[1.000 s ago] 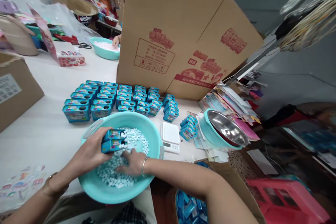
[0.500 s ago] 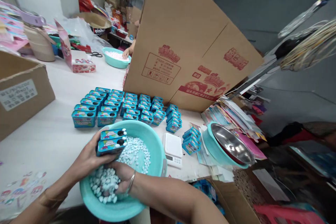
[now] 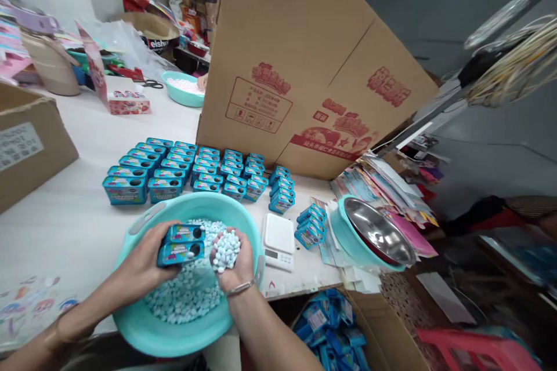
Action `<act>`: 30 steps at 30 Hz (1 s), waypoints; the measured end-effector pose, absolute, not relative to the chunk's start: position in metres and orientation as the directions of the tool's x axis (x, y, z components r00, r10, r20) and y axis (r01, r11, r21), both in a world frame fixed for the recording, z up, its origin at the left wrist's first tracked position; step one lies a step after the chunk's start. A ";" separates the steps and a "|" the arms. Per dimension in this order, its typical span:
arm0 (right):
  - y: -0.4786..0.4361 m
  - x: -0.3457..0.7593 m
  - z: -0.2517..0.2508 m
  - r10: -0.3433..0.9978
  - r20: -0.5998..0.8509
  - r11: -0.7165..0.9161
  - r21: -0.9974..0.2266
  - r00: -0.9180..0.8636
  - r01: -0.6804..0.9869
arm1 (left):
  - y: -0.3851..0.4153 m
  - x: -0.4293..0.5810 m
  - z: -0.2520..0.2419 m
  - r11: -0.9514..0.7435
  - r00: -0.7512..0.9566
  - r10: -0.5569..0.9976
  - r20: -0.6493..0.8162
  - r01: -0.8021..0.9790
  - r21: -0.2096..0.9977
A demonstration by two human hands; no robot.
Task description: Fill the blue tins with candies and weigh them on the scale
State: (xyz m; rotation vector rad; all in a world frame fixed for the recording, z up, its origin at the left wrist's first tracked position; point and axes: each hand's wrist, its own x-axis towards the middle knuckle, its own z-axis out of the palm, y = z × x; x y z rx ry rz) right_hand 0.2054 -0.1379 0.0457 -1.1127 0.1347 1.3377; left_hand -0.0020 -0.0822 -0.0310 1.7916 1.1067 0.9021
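My left hand (image 3: 150, 258) grips two small blue candy boxes (image 3: 180, 244) side by side over a turquoise basin (image 3: 143, 324). Each box has a dark round opening at the right end of its top, and a pale candy sits at the nearer one's opening. Palm up, my right hand (image 3: 238, 269) cups a heap of small pale blue-white candies (image 3: 226, 250) just right of the boxes. More loose candies (image 3: 187, 298) cover the basin's bottom. Behind the basin stand rows of matching blue boxes (image 3: 164, 188).
A white kitchen scale (image 3: 279, 240) stands right of the basin, near more blue boxes (image 3: 311, 226). A large carton (image 3: 304, 69) rises behind. Stacked bowls (image 3: 378, 232) sit at right; a carton of blue packs (image 3: 333, 330) is below the table edge. Another person's hand (image 3: 202, 82) touches a far basin.
My right hand has come up out of the loose candies with a heap in its palm, turned upward beside the boxes. The boxes have moved slightly down in view.
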 end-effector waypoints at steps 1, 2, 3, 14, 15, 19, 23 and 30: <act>-0.135 0.201 0.044 0.675 -0.633 -0.095 -0.583 0.378 -0.807 | -0.085 0.002 -0.036 -0.319 0.383 0.907 0.174 0.358 0.877; -0.134 0.195 0.043 0.653 -0.613 -0.026 -0.606 0.446 -0.795 | -0.088 0.006 -0.040 -0.361 0.413 0.890 0.195 0.375 0.854; -0.133 0.189 0.041 0.637 -0.576 0.034 -0.642 0.512 -0.766 | -0.090 0.010 -0.043 -0.397 0.437 0.873 0.216 0.383 0.834; -0.132 0.176 0.048 0.715 -0.187 0.086 -0.933 0.673 -0.351 | -0.102 0.032 -0.021 -0.376 0.367 0.896 0.250 0.328 0.867; -0.130 0.177 0.047 0.724 -0.192 0.072 -0.934 0.663 -0.349 | -0.101 0.033 -0.022 -0.378 0.369 0.895 0.251 0.326 0.867; -0.126 0.178 0.039 0.770 -0.172 -0.001 -0.963 0.614 -0.269 | -0.089 0.029 -0.030 -0.387 0.389 0.888 0.244 0.349 0.854; -0.124 0.178 0.034 0.806 -0.156 -0.031 -0.974 0.572 -0.222 | -0.079 0.027 -0.034 -0.393 0.469 0.861 0.196 0.371 0.841; -0.133 0.178 0.032 0.852 -0.188 -0.071 -0.966 0.490 -0.248 | -0.090 0.034 -0.031 -0.292 0.446 0.885 0.137 0.300 0.908</act>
